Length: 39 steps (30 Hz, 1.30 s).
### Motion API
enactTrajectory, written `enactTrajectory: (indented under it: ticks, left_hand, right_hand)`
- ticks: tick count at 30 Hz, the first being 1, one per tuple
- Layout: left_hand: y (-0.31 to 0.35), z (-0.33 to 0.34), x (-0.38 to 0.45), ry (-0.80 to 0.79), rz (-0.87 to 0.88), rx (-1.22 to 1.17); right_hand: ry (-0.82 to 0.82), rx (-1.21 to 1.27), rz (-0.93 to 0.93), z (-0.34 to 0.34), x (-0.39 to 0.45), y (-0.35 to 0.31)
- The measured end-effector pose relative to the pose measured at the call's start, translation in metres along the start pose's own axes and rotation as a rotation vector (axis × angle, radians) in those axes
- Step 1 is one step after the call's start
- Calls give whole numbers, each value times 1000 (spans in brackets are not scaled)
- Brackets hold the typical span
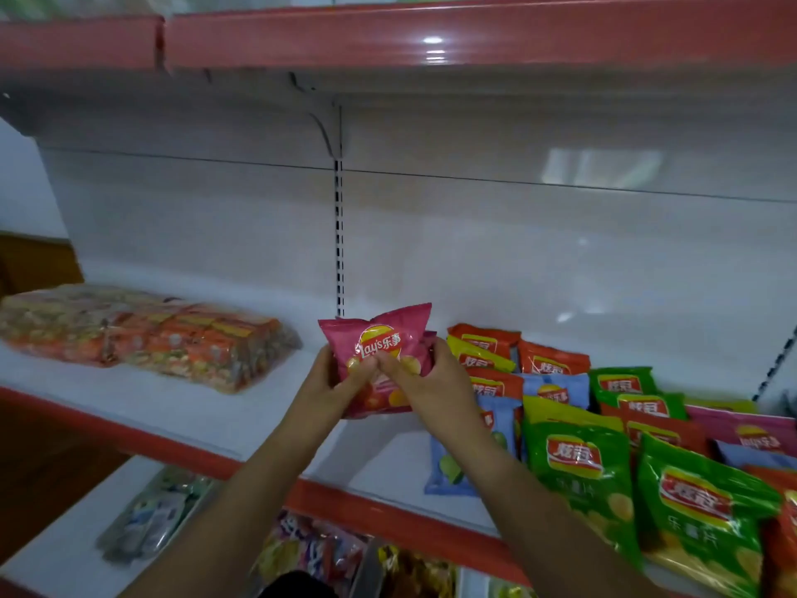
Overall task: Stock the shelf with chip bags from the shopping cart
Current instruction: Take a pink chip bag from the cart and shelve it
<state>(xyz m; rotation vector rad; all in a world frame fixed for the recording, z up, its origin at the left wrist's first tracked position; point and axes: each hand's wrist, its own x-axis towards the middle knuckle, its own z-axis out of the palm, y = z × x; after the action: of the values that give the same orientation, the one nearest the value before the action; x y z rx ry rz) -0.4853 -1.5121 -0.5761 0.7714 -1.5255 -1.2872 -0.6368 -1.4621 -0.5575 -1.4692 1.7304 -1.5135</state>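
- Gripping the left side of a pink chip bag (381,347) with the left hand (332,381), fingers curled round its edge, thumb on the front.
- Pinching the bag's right side with the right hand (431,381), thumb pressing the front.
- Holding the bag upright, above the white shelf (207,407), near its red front lip.
- Lying just right of the hands: orange, yellow, blue and green chip bags (578,459), overlapping in rows.
- Resting well to the left on the same shelf: a clear-wrapped bundle of packets (142,334).
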Motion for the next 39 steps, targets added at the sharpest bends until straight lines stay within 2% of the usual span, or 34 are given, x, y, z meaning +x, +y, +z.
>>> enactTrajectory:
  ticks: [2,4,10,14,17,19,21,25,27,30,35,37,39]
  left_hand:
    - [-4,7,17,-73,-35,-38]
    - [-10,7,36,-66,-52,-65]
    - [-40,-8,92,-63,-144,-26]
    - [-66,-4,115,-102,-189,45]
    - [-82,5,117,-198,-236,85]
    - [-89,10,118,-252,-256,89]
    - [-88,13,116,-309,-282,105]
    - [-81,18,115,-472,-340,208]
    - [-76,21,114,-389,-341,233]
    - [-74,18,118,-107,-355,219]
    - [-73,15,112,-10,-213,260]
    - [-77,15,108,35,-203,286]
    - [-83,20,104,0,-241,356]
  right_hand:
    - [28,25,19,14,16,3]
    - [29,40,21,27,33,10]
    - [-85,-121,120,17,84,10]
    - [-128,-444,-3,-10,122,3]
    - [-307,-809,-102,-16,140,14]
    - [-470,-923,-94,-15,141,25]
    - [-561,-997,-145,-15,138,34]
    - [-576,-1113,-226,-19,137,44]
    - [-578,-1117,-230,-19,138,47]
    - [-502,-1042,-274,-20,140,47]
    - [-359,-849,-299,-17,145,47]
    - [-434,-880,-279,-18,146,46]
    - [-557,-1011,-253,-18,145,46]
